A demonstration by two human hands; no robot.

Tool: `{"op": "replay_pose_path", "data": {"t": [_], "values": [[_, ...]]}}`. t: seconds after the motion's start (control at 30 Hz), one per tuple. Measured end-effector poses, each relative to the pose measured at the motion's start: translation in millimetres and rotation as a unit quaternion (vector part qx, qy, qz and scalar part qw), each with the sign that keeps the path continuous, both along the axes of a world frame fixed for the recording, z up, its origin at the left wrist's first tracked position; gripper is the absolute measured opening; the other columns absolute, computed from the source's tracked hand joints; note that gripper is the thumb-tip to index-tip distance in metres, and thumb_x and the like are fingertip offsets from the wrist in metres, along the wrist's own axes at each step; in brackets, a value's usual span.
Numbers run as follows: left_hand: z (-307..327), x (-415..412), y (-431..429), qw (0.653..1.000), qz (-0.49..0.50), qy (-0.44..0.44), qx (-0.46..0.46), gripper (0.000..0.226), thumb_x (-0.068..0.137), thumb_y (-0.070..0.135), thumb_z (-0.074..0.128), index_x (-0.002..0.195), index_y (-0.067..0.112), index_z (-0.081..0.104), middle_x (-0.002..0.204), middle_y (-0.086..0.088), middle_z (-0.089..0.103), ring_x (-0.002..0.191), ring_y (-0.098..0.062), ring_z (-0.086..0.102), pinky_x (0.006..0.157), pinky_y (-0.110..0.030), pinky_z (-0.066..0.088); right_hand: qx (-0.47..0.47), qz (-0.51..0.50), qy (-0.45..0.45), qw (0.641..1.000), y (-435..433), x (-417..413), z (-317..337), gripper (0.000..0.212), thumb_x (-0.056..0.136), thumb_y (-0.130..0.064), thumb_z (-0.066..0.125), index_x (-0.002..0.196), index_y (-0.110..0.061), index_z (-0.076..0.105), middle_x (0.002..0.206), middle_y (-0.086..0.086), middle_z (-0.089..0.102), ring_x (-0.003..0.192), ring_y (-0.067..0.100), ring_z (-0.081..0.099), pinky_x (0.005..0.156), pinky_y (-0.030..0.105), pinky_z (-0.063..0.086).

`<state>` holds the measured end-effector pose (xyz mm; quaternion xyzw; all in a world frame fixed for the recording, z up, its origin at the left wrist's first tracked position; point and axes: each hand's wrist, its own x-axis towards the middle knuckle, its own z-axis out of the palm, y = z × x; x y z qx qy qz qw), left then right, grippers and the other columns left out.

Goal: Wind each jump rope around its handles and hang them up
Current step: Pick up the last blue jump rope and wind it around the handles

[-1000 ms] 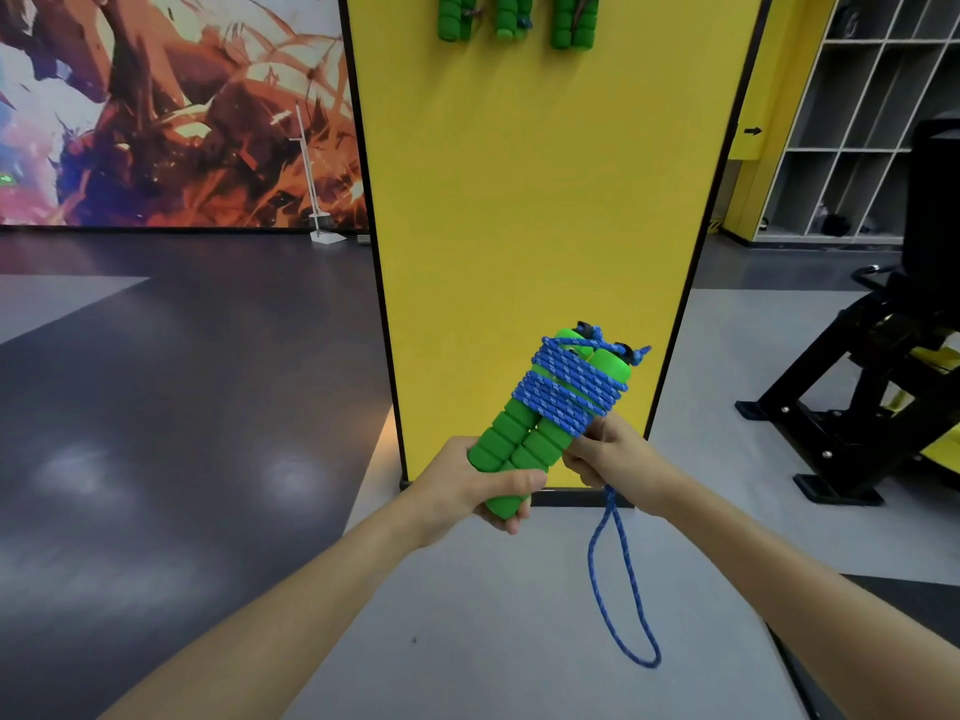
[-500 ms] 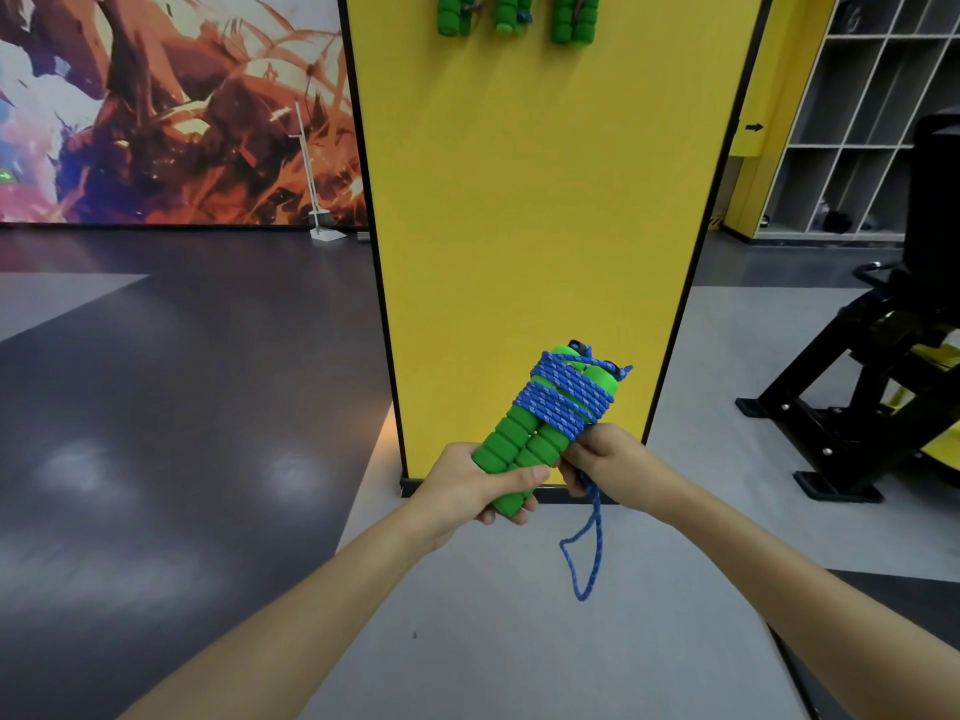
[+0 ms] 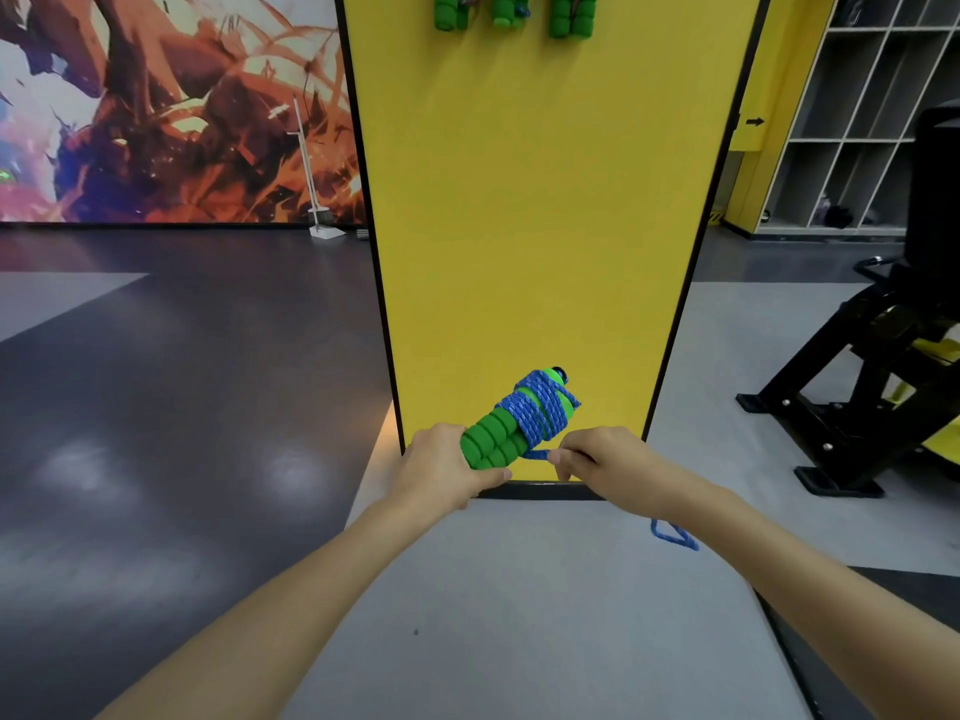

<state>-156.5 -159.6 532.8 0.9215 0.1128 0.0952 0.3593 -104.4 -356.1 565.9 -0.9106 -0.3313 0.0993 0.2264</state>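
The left hand [image 3: 447, 467] grips the near end of a pair of green foam handles [image 3: 491, 443], fingers curled under them and thumb along the side. The handles lie side by side, tilted up and away to the right of that hand. Their far half is bound with several turns of blue rope [image 3: 540, 413], and a black tip shows at the far end. The right hand [image 3: 602, 459], just to the right of the left and level with it, pinches a short strand of the rope where it leaves the windings, with the fingers curled over it. A loose loop of rope [image 3: 674, 535] shows below the right forearm, near the wrist; how it runs to the hand is hidden by the arm. Directly beyond both hands stands a yellow panel [image 3: 519, 226] with a black edge. High above the hands, at the panel's top, hang three more green-handled jump ropes [image 3: 570, 15], cut off by the frame edge. Black gym equipment [image 3: 857, 407] stands well to the right of the right hand. A painted mural [image 3: 156, 106] covers the wall far left of the left hand.
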Motion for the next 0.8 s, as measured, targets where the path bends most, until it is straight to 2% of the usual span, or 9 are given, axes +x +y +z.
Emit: {"op": "replay_pose_path", "data": {"t": [0.13, 0.23, 0.33, 0.4, 0.5, 0.6, 0.7, 0.8], "values": [[1, 0, 1, 0.994, -0.025, 0.030, 0.105, 0.034, 0.067, 0.047, 0.078, 0.072, 0.021, 0.056, 0.067, 0.001, 0.062, 0.060, -0.021, 0.065, 0.060, -0.035, 0.055, -0.088, 0.055, -0.056, 0.993, -2, -2, 10, 0.029, 0.098, -0.033, 0.045, 0.084, -0.011, 0.057, 0.069, 0.002, 0.049, 0.061, 0.015, 0.041, 0.055, 0.028, 0.030], [3, -1, 0, 0.985, -0.044, 0.046, 0.162, 0.035, 0.069, 0.048, 0.076, 0.077, 0.019, 0.057, 0.072, 0.000, 0.061, 0.065, -0.021, 0.061, 0.058, -0.033, 0.050, -0.115, 0.062, -0.073, 0.989, 0, -1, 22, 0.029, 0.100, -0.033, 0.041, 0.087, -0.013, 0.060, 0.068, 0.001, 0.052, 0.059, 0.014, 0.044, 0.057, 0.032, 0.035], [1, -2, -2, 0.968, -0.075, 0.057, 0.231, 0.042, 0.072, 0.046, 0.075, 0.067, 0.017, 0.045, 0.068, 0.002, 0.051, 0.065, -0.021, 0.050, 0.054, -0.029, 0.035, -0.122, 0.064, -0.094, 0.986, 1, 3, 35, 0.033, 0.099, -0.035, 0.043, 0.085, -0.011, 0.061, 0.078, 0.007, 0.062, 0.070, 0.026, 0.056, 0.062, 0.036, 0.042], [-1, -2, -3, 0.964, -0.101, 0.057, 0.241, 0.045, 0.072, 0.046, 0.074, 0.064, 0.016, 0.041, 0.063, 0.003, 0.045, 0.064, -0.021, 0.046, 0.051, -0.030, 0.030, -0.139, 0.076, -0.105, 0.982, 3, 5, 44, 0.032, 0.098, -0.038, 0.044, 0.084, -0.016, 0.062, 0.077, 0.005, 0.062, 0.072, 0.025, 0.058, 0.062, 0.035, 0.042], [-5, -3, -4, 0.945, -0.167, 0.059, 0.275, 0.040, 0.073, 0.048, 0.072, 0.069, 0.018, 0.045, 0.065, 0.003, 0.048, 0.067, -0.022, 0.048, 0.058, -0.033, 0.037, -0.141, 0.095, -0.129, 0.977, 6, 11, 55, 0.034, 0.095, -0.045, 0.046, 0.083, -0.019, 0.065, 0.069, -0.002, 0.061, 0.064, 0.019, 0.054, 0.054, 0.028, 0.035], [-10, -7, -6, 0.935, -0.220, 0.052, 0.272, 0.042, 0.076, 0.048, 0.071, 0.066, 0.022, 0.039, 0.059, 0.006, 0.041, 0.065, -0.021, 0.044, 0.062, -0.035, 0.039, -0.130, 0.109, -0.116, 0.979, 12, 17, 58, 0.035, 0.095, -0.046, 0.047, 0.075, -0.022, 0.062, 0.060, -0.006, 0.053, 0.055, 0.014, 0.046, 0.052, 0.028, 0.033], [-12, -9, -6, 0.934, -0.252, 0.033, 0.250, 0.034, 0.075, 0.047, 0.071, 0.080, 0.020, 0.052, 0.064, 0.005, 0.050, 0.067, -0.020, 0.049, 0.064, -0.036, 0.043, -0.114, 0.110, -0.073, 0.985, 15, 26, 50, 0.033, 0.095, -0.044, 0.048, 0.072, -0.024, 0.060, 0.055, -0.007, 0.046, 0.051, 0.012, 0.040, 0.053, 0.028, 0.032], [-11, -12, -5, 0.939, -0.274, 0.021, 0.209, 0.035, 0.074, 0.046, 0.074, 0.094, 0.019, 0.062, 0.072, 0.000, 0.062, 0.070, -0.020, 0.056, 0.064, -0.035, 0.046, -0.085, 0.119, -0.011, 0.989, 15, 32, 40, 0.033, 0.095, -0.040, 0.049, 0.073, -0.020, 0.062, 0.054, -0.007, 0.042, 0.045, 0.006, 0.035, 0.049, 0.020, 0.028]]}}
